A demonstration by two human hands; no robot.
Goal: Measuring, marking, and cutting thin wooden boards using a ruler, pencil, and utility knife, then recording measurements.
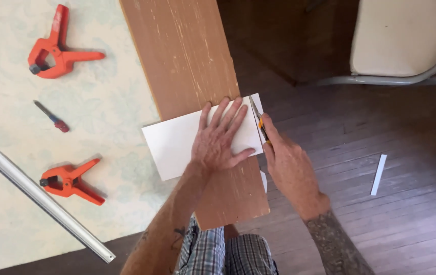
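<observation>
Knife (pixel 263 128) handle hid in right hand (pixel 289 163); chair (pixel 406 40) cut off – top edge

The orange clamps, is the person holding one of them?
No, both orange clamps lie untouched on the table, while the left hand presses the white sheet and the right hand holds a knife.

Soft daylight, sharp focus — dim floor

Tattooed bare forearms, plaid shorts (pixel 228 254)
</observation>
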